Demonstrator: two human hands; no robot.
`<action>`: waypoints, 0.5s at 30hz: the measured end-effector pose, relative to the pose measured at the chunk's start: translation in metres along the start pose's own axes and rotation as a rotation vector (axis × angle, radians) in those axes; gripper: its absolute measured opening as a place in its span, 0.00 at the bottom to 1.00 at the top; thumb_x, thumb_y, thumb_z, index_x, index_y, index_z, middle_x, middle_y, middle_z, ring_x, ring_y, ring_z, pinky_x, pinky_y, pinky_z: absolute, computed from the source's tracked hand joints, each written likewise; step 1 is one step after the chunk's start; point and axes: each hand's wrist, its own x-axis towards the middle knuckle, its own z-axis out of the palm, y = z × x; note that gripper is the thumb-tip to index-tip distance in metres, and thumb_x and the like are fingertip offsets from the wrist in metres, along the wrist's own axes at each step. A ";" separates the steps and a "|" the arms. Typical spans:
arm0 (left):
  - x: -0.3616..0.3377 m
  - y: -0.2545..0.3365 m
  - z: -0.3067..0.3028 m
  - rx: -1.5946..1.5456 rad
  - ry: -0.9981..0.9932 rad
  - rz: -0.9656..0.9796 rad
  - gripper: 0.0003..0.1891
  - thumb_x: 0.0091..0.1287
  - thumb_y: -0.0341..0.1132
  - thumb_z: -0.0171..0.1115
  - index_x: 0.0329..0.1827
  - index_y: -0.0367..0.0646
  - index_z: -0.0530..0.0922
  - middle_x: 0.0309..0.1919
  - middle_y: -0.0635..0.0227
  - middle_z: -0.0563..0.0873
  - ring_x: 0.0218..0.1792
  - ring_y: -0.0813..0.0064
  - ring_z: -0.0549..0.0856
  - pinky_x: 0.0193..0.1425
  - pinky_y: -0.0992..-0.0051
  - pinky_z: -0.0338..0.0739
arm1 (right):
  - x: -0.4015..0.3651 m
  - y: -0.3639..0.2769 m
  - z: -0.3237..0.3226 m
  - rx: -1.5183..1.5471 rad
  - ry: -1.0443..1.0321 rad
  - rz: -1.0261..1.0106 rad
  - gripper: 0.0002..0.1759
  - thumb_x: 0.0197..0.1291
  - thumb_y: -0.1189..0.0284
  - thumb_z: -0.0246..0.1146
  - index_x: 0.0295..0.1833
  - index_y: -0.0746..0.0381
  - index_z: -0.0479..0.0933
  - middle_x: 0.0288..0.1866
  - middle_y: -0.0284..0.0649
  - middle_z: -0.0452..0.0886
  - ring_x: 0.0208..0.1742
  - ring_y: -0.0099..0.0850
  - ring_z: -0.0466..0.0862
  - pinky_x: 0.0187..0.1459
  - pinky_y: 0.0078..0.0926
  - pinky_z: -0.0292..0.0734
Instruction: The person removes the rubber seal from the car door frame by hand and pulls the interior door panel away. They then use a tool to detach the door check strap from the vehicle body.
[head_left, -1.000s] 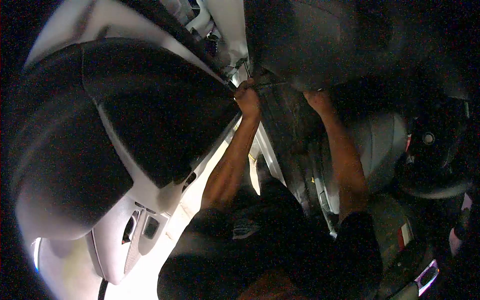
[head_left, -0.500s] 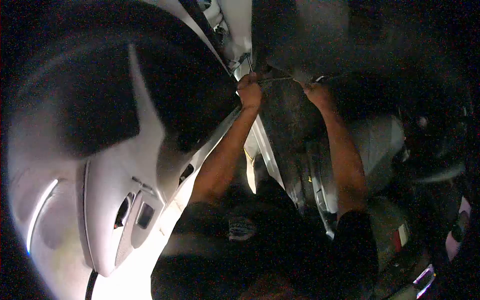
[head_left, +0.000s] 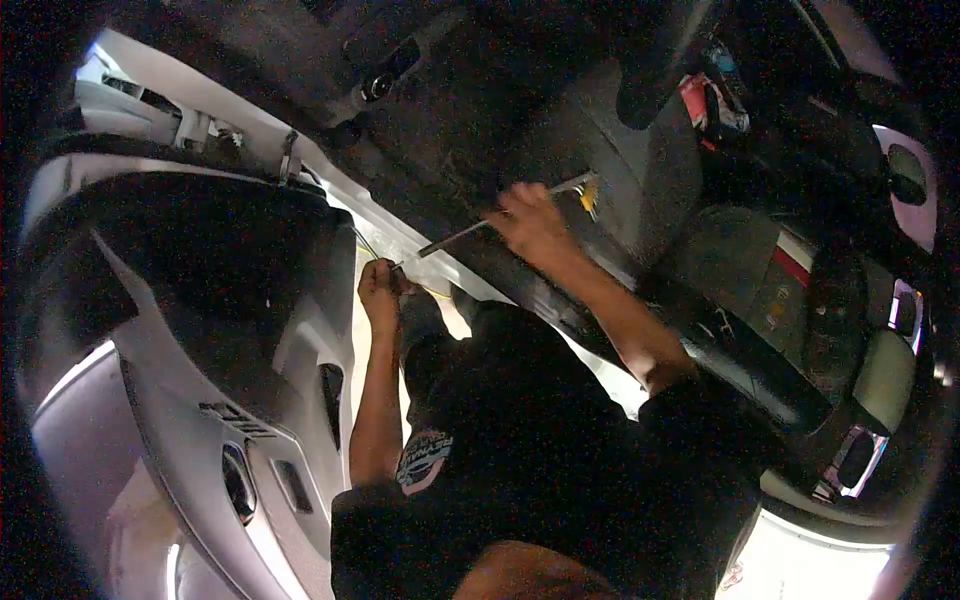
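My right hand [head_left: 530, 218] is closed around a long metal bar [head_left: 455, 238], held aslant over the car's dark interior by the door opening. The bar's darker, thicker end points down-left toward my other hand; its far end reaches a yellow item [head_left: 588, 198]. Lower and to the left, my left hand [head_left: 378, 285] is closed on a thin metal rod [head_left: 367, 243] that sticks up past the fingers. A short bright tip shows beside the knuckles, near the bar's end. The fingers hide the rest of the rod.
The open car door [head_left: 250, 400] stands on the left, its handle and switch panel facing me. A light door sill [head_left: 375, 212] runs diagonally between door and cabin. On the right are a dark seat [head_left: 740, 260] and a red-and-white package [head_left: 690, 100].
My view has swung toward the seat side. Both hands have drawn back from the dark area ahead to the door opening, and the long bar now shows plainly in my right hand.
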 end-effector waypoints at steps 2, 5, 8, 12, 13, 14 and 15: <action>-0.013 0.001 -0.004 -0.003 -0.007 0.079 0.13 0.76 0.41 0.59 0.40 0.39 0.77 0.23 0.69 0.79 0.20 0.79 0.77 0.26 0.76 0.74 | -0.043 0.023 -0.007 -0.048 0.059 0.131 0.09 0.61 0.67 0.64 0.46 0.55 0.83 0.44 0.45 0.80 0.46 0.44 0.79 0.45 0.47 0.72; -0.024 -0.013 -0.012 0.129 0.004 0.074 0.13 0.77 0.40 0.58 0.40 0.38 0.78 0.23 0.70 0.78 0.21 0.80 0.77 0.26 0.76 0.78 | -0.081 0.057 0.011 0.408 0.280 0.526 0.10 0.61 0.68 0.67 0.45 0.59 0.80 0.40 0.49 0.79 0.42 0.47 0.80 0.40 0.48 0.73; -0.036 -0.040 -0.019 0.113 -0.005 -0.008 0.13 0.77 0.40 0.59 0.41 0.38 0.80 0.25 0.70 0.80 0.23 0.80 0.78 0.26 0.76 0.79 | -0.087 0.087 0.008 0.592 0.282 0.766 0.16 0.60 0.64 0.70 0.45 0.63 0.77 0.38 0.51 0.79 0.39 0.50 0.81 0.38 0.48 0.76; -0.070 -0.058 -0.025 0.181 -0.114 -0.059 0.13 0.76 0.41 0.60 0.44 0.39 0.83 0.34 0.68 0.85 0.27 0.78 0.82 0.31 0.76 0.81 | -0.083 0.106 0.027 0.449 -0.096 0.834 0.26 0.58 0.56 0.74 0.50 0.64 0.75 0.41 0.53 0.81 0.40 0.47 0.83 0.40 0.45 0.79; -0.071 -0.081 -0.038 0.321 -0.080 -0.003 0.12 0.76 0.42 0.60 0.48 0.43 0.83 0.35 0.65 0.87 0.32 0.71 0.84 0.42 0.68 0.81 | -0.083 0.108 0.034 0.464 0.005 0.774 0.28 0.58 0.54 0.74 0.54 0.62 0.75 0.43 0.53 0.81 0.42 0.46 0.83 0.42 0.46 0.78; -0.068 -0.116 -0.054 0.463 -0.052 0.055 0.12 0.76 0.44 0.59 0.51 0.46 0.84 0.36 0.62 0.88 0.36 0.65 0.85 0.54 0.61 0.82 | -0.088 0.110 0.044 0.475 0.111 0.719 0.30 0.59 0.52 0.73 0.57 0.60 0.74 0.45 0.54 0.81 0.44 0.46 0.83 0.45 0.48 0.78; -0.075 -0.116 -0.062 0.472 -0.042 0.053 0.12 0.76 0.44 0.59 0.51 0.46 0.84 0.36 0.62 0.88 0.36 0.65 0.85 0.54 0.61 0.82 | -0.090 0.103 0.048 0.488 0.108 0.716 0.30 0.59 0.52 0.73 0.57 0.60 0.74 0.45 0.54 0.81 0.44 0.46 0.83 0.45 0.48 0.78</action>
